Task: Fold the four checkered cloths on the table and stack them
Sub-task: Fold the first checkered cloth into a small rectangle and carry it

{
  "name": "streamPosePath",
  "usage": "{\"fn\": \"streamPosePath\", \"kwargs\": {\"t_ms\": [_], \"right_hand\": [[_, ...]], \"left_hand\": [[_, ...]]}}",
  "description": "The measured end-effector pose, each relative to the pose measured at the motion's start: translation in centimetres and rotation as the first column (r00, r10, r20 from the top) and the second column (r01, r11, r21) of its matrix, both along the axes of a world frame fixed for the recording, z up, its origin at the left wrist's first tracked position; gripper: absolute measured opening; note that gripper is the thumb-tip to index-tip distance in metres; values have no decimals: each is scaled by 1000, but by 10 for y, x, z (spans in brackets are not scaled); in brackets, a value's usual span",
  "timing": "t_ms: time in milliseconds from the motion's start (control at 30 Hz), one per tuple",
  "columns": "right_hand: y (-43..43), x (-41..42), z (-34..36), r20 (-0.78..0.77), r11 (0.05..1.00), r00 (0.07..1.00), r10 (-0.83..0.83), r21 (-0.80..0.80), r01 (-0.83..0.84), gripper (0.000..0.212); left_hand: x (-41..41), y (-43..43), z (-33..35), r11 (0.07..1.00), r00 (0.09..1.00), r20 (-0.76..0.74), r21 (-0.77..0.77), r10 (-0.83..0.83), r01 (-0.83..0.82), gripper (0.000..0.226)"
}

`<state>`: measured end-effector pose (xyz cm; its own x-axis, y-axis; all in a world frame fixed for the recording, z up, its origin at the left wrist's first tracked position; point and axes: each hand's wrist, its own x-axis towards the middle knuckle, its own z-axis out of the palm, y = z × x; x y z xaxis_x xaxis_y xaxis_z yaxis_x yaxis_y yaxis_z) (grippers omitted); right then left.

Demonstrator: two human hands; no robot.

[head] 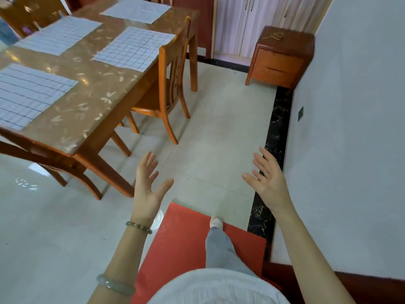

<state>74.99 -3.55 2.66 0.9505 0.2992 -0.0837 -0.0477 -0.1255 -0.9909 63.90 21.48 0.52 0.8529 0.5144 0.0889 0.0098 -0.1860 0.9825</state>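
Several pale blue checkered cloths lie flat and unfolded on the brown table (pixel 94 88) at the upper left: one at the near left (pixel 28 93), one near the right edge (pixel 133 48), one behind on the left (pixel 59 35) and one at the far end (pixel 137 10). My left hand (pixel 146 185) and my right hand (pixel 267 178) are raised over the floor, palms facing each other, fingers spread, holding nothing. Both are well short of the table.
A wooden chair (pixel 171 80) is pushed in at the table's right side. A small wooden cabinet (pixel 280 57) stands against the white wall on the right. A red mat (pixel 186 242) lies on the tiled floor under my feet. Another chair (pixel 26 14) stands at the far left.
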Motion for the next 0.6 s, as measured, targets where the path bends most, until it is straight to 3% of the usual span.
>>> {"fn": "streamPosePath", "kwargs": {"t_ms": [167,600], "right_hand": [[20,113,7,-5,998,998,63,4,-63,76],[89,328,0,-25,991,991,132,12,-132,76]], "left_hand": [[109,13,16,999,998,31,-13,52,-52,79],[302,73,15,990,989,33,-20,142,-142,81]]}}
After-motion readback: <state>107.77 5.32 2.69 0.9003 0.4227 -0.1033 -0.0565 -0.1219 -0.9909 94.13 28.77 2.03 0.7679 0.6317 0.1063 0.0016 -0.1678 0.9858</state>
